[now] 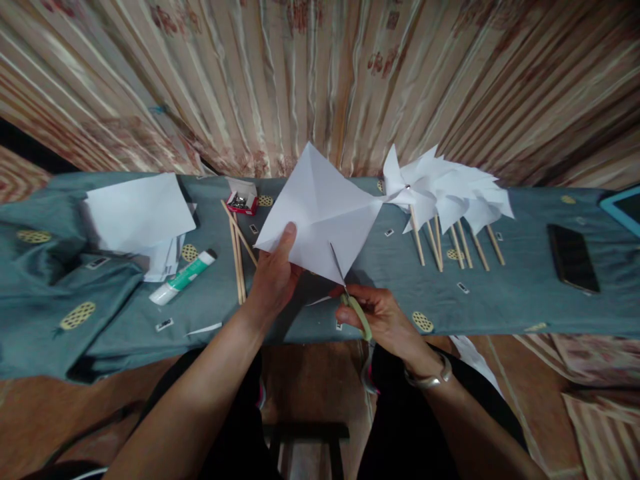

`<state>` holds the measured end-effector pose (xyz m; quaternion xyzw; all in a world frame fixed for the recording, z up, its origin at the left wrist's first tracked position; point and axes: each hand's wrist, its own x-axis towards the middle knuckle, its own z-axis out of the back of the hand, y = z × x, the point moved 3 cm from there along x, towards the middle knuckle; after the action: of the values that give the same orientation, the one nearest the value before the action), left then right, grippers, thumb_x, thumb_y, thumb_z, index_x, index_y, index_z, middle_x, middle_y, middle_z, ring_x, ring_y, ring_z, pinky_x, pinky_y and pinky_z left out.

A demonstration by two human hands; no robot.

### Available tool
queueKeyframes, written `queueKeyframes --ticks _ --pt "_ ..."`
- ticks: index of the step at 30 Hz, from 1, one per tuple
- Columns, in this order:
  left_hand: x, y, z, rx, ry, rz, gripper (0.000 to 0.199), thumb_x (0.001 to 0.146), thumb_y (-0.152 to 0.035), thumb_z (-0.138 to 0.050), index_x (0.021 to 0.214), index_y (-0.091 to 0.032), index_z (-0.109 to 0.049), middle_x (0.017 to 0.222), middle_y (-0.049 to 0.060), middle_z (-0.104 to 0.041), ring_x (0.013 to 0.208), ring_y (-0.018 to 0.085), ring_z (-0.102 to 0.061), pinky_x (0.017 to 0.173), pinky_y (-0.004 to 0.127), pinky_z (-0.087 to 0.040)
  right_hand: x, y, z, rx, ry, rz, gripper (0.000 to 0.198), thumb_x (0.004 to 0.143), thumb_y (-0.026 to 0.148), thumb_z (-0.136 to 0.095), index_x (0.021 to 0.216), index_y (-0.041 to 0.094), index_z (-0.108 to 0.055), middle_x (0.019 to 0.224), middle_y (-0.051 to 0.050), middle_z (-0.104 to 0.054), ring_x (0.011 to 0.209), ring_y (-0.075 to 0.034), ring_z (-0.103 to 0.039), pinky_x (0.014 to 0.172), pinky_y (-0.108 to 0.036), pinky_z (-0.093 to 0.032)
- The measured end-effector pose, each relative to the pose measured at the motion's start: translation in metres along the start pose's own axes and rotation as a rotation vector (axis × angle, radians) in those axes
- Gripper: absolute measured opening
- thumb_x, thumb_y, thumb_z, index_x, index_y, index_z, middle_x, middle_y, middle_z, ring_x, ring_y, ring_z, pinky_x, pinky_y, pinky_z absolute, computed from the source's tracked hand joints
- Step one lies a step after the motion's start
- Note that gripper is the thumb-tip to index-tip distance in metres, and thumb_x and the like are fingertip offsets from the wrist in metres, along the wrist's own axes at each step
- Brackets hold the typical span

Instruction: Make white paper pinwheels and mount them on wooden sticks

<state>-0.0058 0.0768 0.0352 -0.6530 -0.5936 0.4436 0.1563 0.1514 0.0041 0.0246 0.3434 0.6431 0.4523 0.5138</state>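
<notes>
A square sheet of white paper [320, 200], creased along its diagonals, is gripped near its left corner by my left hand [277, 277], thumb on top. My right hand [375, 310] holds a pair of scissors [357, 317] with light green handles. The scissor blades are at the paper's near corner, one blade lying over the sheet and pointing away from me. Fingers of my right hand wrap the handles and are partly hidden. Under the sheet, between my hands, a thin white paper scrap [320, 301] rests on the cloth.
Finished paper pinwheels [450, 190] on wooden sticks lie at right, beside a dark phone [573, 259] and a blue-edged tablet [625, 208]. Leftward are loose wooden sticks [237, 257], a red box of small metal pins [243, 199], a glue tube [184, 277] and stacked white paper [140, 210].
</notes>
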Motion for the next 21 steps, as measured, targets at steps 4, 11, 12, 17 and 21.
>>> queueKeyframes --ticks 4,11,12,17,21 --pt "0.0002 -0.0015 -0.0010 -0.021 -0.009 0.000 0.030 0.093 -0.021 -0.062 0.123 -0.024 -0.062 0.124 0.004 -0.070 0.114 0.022 -0.067 0.090 0.033 -0.060 0.0001 -0.0010 -0.0008 0.028 -0.006 -0.023 0.047 0.060 0.049 -0.087 0.090 0.016 -0.072 0.061 0.005 -0.055 0.056 -0.008 -0.044 0.050 -0.021 -0.037" --pt "0.0011 -0.0007 0.0015 -0.014 -0.024 -0.007 0.031 0.092 -0.023 -0.064 0.122 -0.023 -0.063 0.121 0.005 -0.072 0.113 0.023 -0.067 0.093 0.034 -0.059 0.0009 -0.0022 -0.0018 0.086 -0.039 -0.058 0.047 0.053 0.045 -0.091 0.085 0.016 -0.073 0.061 0.005 -0.057 0.055 -0.007 -0.046 0.050 -0.020 -0.038" --pt "0.0013 -0.0005 0.0017 -0.016 -0.020 -0.009 0.030 0.092 -0.023 -0.064 0.122 -0.023 -0.063 0.121 0.005 -0.072 0.114 0.023 -0.067 0.093 0.034 -0.058 0.0010 -0.0024 -0.0018 0.089 -0.042 -0.057 0.047 0.053 0.045 -0.091 0.084 0.016 -0.073 0.061 0.004 -0.058 0.055 -0.008 -0.047 0.050 -0.020 -0.038" --pt "0.0012 -0.0008 0.0014 -0.016 -0.014 -0.005 0.030 0.092 -0.022 -0.063 0.123 -0.022 -0.062 0.121 0.006 -0.071 0.113 0.023 -0.067 0.093 0.034 -0.059 0.0011 -0.0039 -0.0015 0.082 -0.031 -0.046 0.045 0.055 0.045 -0.090 0.086 0.016 -0.073 0.061 0.003 -0.059 0.055 -0.009 -0.049 0.050 -0.021 -0.040" --pt "-0.0001 0.0003 0.0007 0.003 -0.019 0.007 0.035 0.093 -0.022 -0.063 0.127 -0.023 -0.059 0.123 0.006 -0.070 0.113 0.022 -0.067 0.088 0.032 -0.060 0.0007 -0.0035 -0.0010 0.046 -0.026 -0.035 0.045 0.059 0.047 -0.088 0.088 0.017 -0.073 0.063 0.003 -0.059 0.056 -0.009 -0.049 0.050 -0.021 -0.040"
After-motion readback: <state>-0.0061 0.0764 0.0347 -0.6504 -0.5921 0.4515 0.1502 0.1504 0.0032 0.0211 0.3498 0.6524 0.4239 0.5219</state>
